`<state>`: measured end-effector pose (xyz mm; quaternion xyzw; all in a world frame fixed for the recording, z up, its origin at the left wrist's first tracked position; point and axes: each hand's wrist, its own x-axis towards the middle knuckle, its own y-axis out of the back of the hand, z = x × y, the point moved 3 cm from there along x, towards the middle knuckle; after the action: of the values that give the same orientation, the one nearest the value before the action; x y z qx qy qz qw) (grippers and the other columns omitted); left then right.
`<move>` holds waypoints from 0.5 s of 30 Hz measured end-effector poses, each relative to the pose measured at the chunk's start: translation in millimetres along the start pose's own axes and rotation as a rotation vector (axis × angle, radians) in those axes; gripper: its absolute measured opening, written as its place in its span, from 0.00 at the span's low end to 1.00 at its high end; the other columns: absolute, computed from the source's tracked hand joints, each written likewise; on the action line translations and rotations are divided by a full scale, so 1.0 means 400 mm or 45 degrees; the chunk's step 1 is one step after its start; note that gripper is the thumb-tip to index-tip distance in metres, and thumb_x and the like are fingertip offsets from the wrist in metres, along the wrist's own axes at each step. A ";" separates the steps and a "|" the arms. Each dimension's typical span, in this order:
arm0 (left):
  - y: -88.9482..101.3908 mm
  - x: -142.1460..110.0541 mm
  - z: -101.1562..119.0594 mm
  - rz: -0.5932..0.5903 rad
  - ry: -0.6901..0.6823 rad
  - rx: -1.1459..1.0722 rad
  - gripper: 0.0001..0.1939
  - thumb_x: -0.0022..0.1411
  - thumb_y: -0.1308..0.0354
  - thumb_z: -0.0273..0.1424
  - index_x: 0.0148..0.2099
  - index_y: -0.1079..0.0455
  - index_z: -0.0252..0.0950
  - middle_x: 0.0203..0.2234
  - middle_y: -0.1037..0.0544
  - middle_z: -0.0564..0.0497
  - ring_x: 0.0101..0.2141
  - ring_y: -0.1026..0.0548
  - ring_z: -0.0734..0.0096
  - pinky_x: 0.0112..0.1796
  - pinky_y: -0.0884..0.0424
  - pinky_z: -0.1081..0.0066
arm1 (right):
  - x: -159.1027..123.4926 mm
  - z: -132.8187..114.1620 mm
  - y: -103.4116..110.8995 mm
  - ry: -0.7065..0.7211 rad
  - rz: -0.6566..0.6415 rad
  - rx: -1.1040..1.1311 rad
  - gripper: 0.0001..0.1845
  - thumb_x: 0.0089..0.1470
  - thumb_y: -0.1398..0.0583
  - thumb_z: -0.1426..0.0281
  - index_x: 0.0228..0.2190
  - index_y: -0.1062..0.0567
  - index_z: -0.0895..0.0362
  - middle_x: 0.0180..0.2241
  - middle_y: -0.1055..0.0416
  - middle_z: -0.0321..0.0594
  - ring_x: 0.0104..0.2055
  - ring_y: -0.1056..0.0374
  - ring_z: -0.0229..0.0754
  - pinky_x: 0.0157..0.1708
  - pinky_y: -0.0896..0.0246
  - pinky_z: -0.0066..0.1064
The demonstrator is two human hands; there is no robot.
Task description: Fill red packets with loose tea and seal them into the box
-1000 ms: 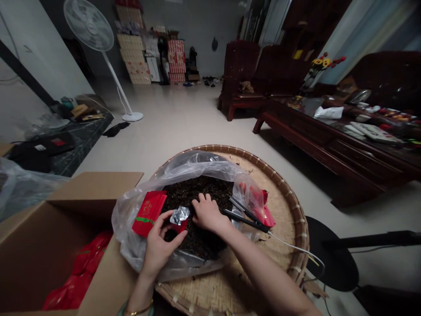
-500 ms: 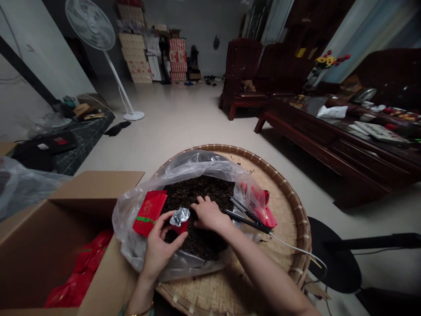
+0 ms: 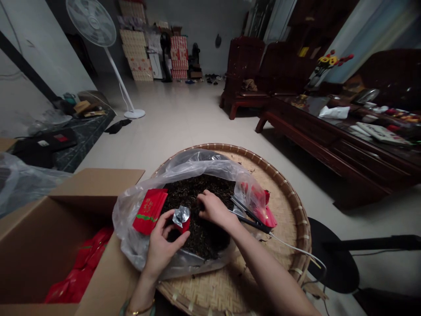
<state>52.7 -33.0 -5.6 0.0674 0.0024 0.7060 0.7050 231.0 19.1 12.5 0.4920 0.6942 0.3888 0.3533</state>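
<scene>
A bag (image 3: pixel 130 235) of leaves (image 3: pixel 186 186) sits on a round tray (image 3: pixel 281 210). The left hand (image 3: pixel 162 248), half curled, holds a red pouch (image 3: pixel 186 226) over the leaves; the right hand (image 3: pixel 215 211) bends down among them, its hold hard to tell. A fan (image 3: pixel 95 24) stands on the floor (image 3: pixel 184 118)

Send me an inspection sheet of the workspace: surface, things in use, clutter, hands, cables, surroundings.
Surface: round woven bamboo tray, raised rim.
Things in use: open translucent plastic bag holding dark dried leaves; stack of flat red packets; black two-armed clamp tool.
Clutter: dark bits scattered on the tray.
Hands: left hand holds a small red packet with silver foil; right hand in the leaves, fingertips partly hidden.
Cables: thin white cable from the tool across the tray's right rim.
Surroundings: open brown cardboard box at left; white standing fan, dark wooden table beyond.
</scene>
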 end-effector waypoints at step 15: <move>-0.008 -0.002 0.006 0.001 -0.007 0.028 0.26 0.45 0.34 0.34 0.47 0.34 0.35 0.43 0.26 0.46 0.39 0.23 0.64 0.40 0.24 0.66 | -0.051 0.034 -0.014 -0.598 0.121 2.551 0.17 0.39 0.44 0.78 0.35 0.28 0.56 0.30 0.28 0.35 0.32 0.32 0.38 0.34 0.33 0.34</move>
<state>56.0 -34.1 -3.5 0.0772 0.0081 0.7061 0.7038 245.9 1.0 3.5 0.6513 0.5931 -0.4609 -0.1081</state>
